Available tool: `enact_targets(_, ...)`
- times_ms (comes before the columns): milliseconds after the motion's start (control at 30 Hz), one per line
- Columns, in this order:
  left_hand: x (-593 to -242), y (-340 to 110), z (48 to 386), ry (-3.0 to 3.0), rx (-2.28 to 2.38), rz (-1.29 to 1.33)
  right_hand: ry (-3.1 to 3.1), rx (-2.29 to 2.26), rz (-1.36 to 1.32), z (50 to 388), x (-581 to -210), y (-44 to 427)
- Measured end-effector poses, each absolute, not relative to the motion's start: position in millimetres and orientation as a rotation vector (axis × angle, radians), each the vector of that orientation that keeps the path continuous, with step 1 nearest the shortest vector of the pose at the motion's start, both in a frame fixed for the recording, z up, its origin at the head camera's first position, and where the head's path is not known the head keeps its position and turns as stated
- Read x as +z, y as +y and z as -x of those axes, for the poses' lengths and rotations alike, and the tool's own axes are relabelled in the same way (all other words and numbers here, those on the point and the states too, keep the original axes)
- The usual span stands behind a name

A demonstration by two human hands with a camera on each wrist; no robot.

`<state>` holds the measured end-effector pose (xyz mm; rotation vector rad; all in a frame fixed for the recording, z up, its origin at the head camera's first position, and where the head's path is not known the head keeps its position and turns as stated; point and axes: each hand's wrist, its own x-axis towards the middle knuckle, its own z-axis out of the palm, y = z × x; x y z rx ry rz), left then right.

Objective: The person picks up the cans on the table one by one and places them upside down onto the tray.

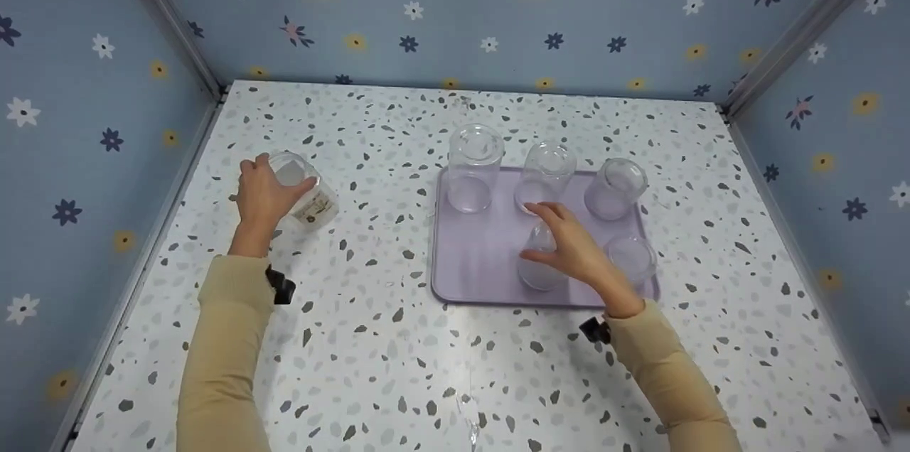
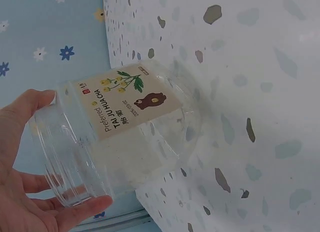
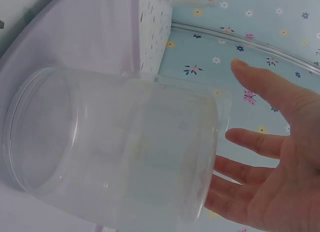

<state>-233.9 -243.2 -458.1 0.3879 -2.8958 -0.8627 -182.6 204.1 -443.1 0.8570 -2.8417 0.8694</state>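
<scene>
My left hand grips a clear plastic jar around its mouth end. A printed label with yellow flowers and a brown bear is on that jar's side. Whether the jar's base touches the table cannot be told. My right hand is beside the top of another clear jar, which stands mouth down on a lilac tray. In the right wrist view the thumb is spread well apart from that jar, and the fingers are close to its upper end.
Several more clear jars stand on the tray: a tall jar at back left, a jar at back middle, a shorter jar at back right and a low jar at front right. Flowered walls enclose the speckled table.
</scene>
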Motion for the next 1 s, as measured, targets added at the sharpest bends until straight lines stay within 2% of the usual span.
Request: enact_targets(1000, -456, -164, 208, -2.701, -1.186, -0.105, -2.517, 1.275, -0.692, 182, -449, 184)
